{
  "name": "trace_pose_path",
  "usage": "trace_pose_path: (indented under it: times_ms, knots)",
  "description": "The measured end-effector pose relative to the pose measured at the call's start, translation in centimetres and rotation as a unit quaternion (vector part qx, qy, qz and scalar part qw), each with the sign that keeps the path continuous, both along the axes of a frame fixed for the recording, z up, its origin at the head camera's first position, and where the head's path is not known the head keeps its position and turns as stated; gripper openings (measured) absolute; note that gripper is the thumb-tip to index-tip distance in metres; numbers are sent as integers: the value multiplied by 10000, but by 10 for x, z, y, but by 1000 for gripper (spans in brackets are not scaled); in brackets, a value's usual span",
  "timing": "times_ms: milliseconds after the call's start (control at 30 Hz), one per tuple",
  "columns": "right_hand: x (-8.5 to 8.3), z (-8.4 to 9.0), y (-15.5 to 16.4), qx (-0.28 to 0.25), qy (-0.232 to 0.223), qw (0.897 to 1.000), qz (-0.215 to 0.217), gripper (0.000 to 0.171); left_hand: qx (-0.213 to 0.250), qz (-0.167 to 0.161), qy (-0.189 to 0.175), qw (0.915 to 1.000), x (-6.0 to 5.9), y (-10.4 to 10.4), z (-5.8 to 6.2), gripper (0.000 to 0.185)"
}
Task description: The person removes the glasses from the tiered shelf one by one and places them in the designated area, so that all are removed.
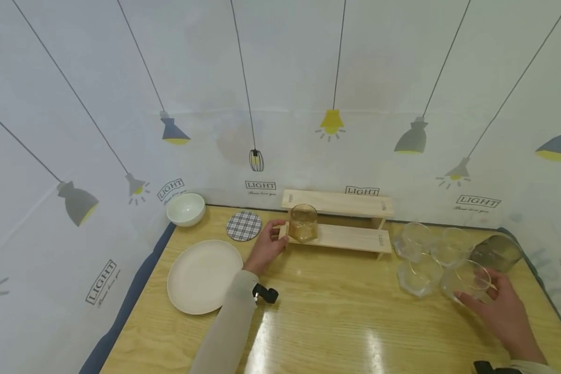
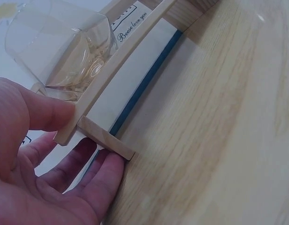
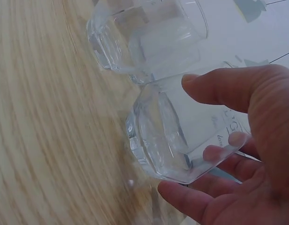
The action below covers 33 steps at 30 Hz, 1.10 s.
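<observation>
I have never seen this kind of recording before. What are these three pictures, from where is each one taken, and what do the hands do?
There is no machine here: a person works with two bare hands. The wide picture comes from a camera on the head, looking down at a wooden table. The other two come from cameras on each wrist.

The left hand touches the end of a small wooden rack, where an amber glass stands on the lower shelf. The right hand curls round one clear glass in a group of glasses. A white plate, a white bowl and a checked coaster also lie on the table.
</observation>
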State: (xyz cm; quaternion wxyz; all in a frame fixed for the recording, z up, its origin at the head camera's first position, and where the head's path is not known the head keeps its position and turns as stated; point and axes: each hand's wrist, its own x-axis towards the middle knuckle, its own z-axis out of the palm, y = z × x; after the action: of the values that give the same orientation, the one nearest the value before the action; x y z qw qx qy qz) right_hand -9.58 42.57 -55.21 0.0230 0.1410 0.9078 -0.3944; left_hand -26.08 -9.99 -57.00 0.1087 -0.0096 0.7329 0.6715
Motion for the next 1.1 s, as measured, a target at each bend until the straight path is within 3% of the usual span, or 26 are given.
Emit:
trace_pose_path:
  times_ms: [367,600,800,967,1100]
  knots:
    - [1,5,-1,-115,8,9999,110,111,79,2,-76,9999,2,0,-1,48]
    - [9,11,-6,-185,731,9971,-78,97,257,28,-137,9996,2,1,0,48]
    - [9,36,-20,33,1176,9921,-441,86,280,77,-198,9994,0,1,0,48]
    - [4,64,-41,118,1525,9874,-416,79,285,94,-192,9994,0,1,1,47]
    - [-4,81,-58,-179,2320,9723,-241,70,254,65,-170,9995,0,1,3,47]
